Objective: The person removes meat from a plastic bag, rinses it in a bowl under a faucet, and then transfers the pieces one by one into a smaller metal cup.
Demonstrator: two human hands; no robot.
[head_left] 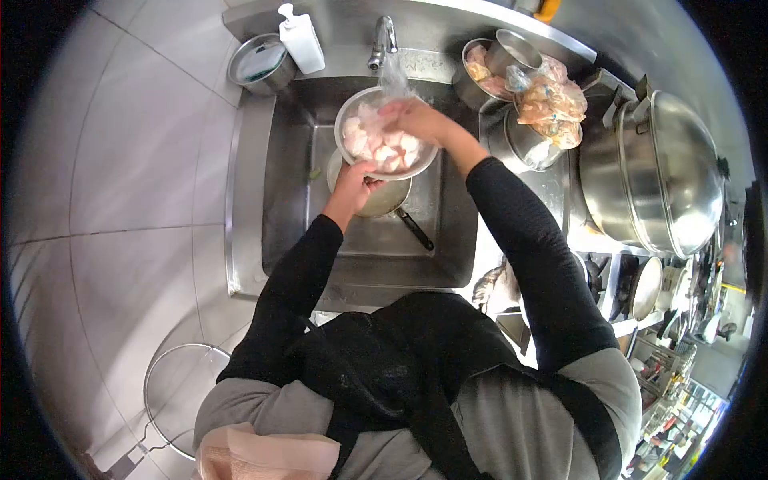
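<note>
Over a steel sink I hold a metal bowl full of pale pink raw meat pieces. My left hand grips the bowl's near rim from below. My right hand is over the bowl, fingers closed on a clear plastic bag that rises toward the tap. Under the bowl a pan with a black handle lies in the sink basin.
A white soap dispenser and a small steel bowl stand at the sink's back left. To the right are bowls of meat, bagged food and a big steel pot with lid. A wire ring lies on the tiled floor.
</note>
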